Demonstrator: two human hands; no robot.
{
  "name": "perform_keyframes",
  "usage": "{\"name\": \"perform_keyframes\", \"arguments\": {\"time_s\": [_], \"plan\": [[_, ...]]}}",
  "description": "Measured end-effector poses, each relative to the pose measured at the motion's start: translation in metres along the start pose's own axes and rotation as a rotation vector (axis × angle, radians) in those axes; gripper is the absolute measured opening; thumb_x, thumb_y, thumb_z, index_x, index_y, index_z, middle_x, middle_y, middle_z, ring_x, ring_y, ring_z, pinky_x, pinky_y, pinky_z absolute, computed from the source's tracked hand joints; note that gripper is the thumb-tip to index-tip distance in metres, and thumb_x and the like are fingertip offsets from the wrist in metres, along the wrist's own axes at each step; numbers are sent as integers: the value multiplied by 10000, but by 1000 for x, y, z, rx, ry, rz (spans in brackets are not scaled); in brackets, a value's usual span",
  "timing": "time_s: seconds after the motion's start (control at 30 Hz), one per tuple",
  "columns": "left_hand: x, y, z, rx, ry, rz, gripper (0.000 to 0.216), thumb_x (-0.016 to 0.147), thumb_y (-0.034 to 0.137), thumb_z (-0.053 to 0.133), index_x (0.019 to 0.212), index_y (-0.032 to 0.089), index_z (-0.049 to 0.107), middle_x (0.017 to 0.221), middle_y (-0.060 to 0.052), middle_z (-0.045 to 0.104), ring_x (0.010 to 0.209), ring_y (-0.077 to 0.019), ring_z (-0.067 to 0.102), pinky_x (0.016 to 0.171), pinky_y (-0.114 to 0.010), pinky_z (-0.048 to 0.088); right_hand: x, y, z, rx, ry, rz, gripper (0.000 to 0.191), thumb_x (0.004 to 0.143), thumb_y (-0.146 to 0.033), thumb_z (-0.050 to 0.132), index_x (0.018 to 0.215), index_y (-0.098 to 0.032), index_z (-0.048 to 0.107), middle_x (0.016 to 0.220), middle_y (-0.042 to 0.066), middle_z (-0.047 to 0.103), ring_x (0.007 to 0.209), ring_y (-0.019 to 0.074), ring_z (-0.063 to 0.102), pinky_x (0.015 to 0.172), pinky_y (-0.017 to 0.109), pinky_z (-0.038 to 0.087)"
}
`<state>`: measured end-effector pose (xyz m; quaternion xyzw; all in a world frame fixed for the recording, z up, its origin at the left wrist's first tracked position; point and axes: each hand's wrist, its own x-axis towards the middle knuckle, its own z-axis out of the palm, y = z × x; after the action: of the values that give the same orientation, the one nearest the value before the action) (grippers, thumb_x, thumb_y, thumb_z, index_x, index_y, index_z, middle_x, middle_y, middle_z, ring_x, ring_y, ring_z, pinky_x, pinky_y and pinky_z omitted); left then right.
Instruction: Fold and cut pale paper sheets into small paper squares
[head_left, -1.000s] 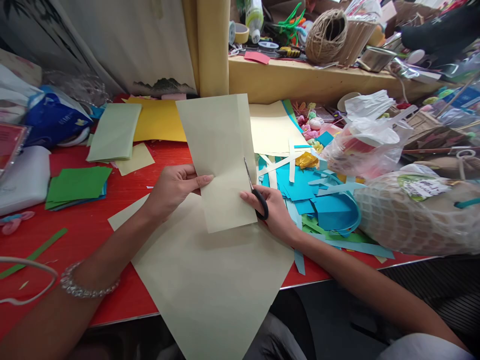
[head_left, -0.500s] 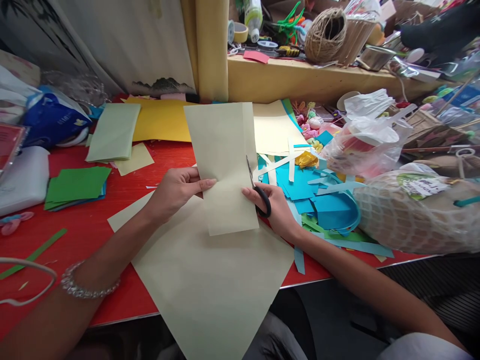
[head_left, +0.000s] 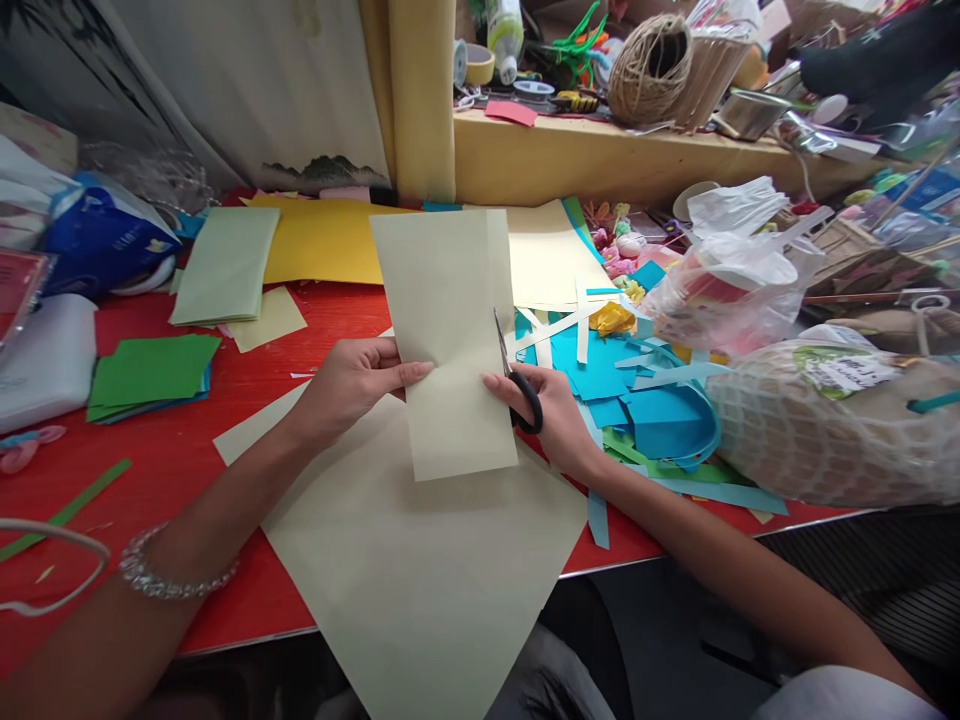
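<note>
A pale cream sheet of paper [head_left: 450, 290] is held up between both hands, slightly bent in the middle. My left hand [head_left: 358, 378] pinches its left edge, thumb on the front. My right hand [head_left: 551, 410] has black-handled scissors [head_left: 531, 405] hooked in it, blades pointing up along the sheet's right edge, while its thumb presses on that same edge. Whether the scissor blades touch the paper, I cannot tell. Under the held sheet, a larger cream sheet [head_left: 427, 580] lies over the table's front edge, one corner hanging down.
On the red table [head_left: 247, 400] lie green paper pieces [head_left: 154, 372], pale green sheets [head_left: 225, 262] and yellow paper [head_left: 322, 240]. To the right are blue paper scraps [head_left: 600, 365] and a netted bag [head_left: 832, 430]. A cluttered shelf holds a twine ball [head_left: 649, 75].
The lower edge of the held sheet has tilted slightly, its left corner dropping a little. Both hands and the scissors stay almost where they were.
</note>
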<state>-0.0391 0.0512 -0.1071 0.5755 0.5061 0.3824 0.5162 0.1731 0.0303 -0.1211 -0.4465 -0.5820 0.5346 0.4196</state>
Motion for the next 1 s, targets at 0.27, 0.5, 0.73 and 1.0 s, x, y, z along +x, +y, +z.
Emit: {"name": "perform_keyframes", "arguments": {"time_s": [0.27,0.5,0.73,1.0], "plan": [[-1,1,2,27,-17,-13,290,692,405,725,921,228,742,939,-34,742,819,-205,684,683,-275,565,1,-1,-1,-30,16,2,439,734,-573,636,623,-176,485,572,-42,422,519,79,395,470,217,300],[-2,1,2,72,-17,-6,304,700,423,713,922,217,740,952,-52,740,818,-220,687,682,-295,567,1,-2,-2,-13,22,8,454,722,-588,637,623,-177,470,569,-47,406,507,74,408,462,213,308],[-3,3,2,68,-43,-2,292,708,413,713,917,209,738,938,-45,742,808,-207,681,695,-295,565,1,-3,-4,-16,24,5,437,746,-572,624,629,-174,487,563,-44,436,503,70,422,463,205,325],[-4,0,5,81,-88,-1,274,730,410,695,906,203,736,923,-36,737,794,-196,675,695,-286,562,1,-3,-5,-20,45,-24,457,750,-571,619,595,-180,439,537,-50,401,481,65,375,443,199,315]]}}
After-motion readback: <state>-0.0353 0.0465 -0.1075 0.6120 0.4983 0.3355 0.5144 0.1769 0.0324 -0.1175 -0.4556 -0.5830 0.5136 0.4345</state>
